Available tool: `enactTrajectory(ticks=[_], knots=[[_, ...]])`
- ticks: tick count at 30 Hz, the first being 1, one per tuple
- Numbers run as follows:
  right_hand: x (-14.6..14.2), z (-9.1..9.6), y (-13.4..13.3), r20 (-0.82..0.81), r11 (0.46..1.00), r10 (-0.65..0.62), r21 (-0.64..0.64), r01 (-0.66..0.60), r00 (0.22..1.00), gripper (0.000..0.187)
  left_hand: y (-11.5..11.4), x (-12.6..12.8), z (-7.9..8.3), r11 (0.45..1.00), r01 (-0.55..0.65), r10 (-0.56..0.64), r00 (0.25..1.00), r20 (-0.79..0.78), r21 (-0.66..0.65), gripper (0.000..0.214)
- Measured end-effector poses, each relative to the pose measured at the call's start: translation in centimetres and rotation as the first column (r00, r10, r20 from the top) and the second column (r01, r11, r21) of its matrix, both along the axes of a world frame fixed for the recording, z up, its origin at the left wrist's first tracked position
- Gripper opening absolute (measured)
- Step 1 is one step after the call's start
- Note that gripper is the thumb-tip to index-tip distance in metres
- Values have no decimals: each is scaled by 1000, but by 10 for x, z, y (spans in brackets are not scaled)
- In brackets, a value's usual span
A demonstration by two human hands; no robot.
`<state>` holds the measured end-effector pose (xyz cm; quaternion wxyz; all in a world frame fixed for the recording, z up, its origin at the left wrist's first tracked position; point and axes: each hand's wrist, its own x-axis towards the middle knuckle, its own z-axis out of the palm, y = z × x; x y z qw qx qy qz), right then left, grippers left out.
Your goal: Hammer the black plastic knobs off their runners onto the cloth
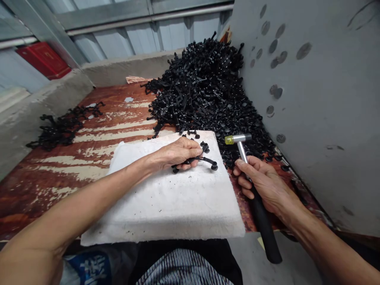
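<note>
My left hand (178, 153) lies closed over a black plastic part (204, 159) with round knobs, pressing it onto a white foam pad (166, 198). My right hand (261, 183) grips the black handle of a small hammer (241, 143), whose metal head with a yellow tip hangs just right of the pad's far corner. A few loose black knobs (192, 133) rest at the pad's far edge.
A large heap of black plastic parts (208, 87) is piled against the grey wall (311, 99) at the back right. A smaller heap (63, 126) lies at the left on the worn red-brown board (113, 114). A red box (44, 59) sits at the far left.
</note>
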<state>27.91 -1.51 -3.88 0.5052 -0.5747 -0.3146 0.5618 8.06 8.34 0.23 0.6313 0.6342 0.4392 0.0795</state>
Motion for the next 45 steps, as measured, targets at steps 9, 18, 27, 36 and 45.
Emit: enactTrajectory(ticks=[9,18,27,36,45], knots=[[0,-2,1,-8,1000,-14,-3,14,1000,40,1,2,0,1000,7,-7,1000,-16,4,23],[0,-2,1,-19,1000,-4,-2,4,1000,39,0,3,2,1000,25,-24,999,-46,17,23],[3,-3,-1,149,996,59,50,-67,987,22,3,4,6,984,132,-111,979,-171,121,37],[5,14,8,862,739,-137,417,-530,488,53,6,4,4,977,158,-127,970,-205,142,37],[2,25,-1,866,682,-285,485,-548,411,57,6,1,0,974,172,-141,970,-197,147,37]])
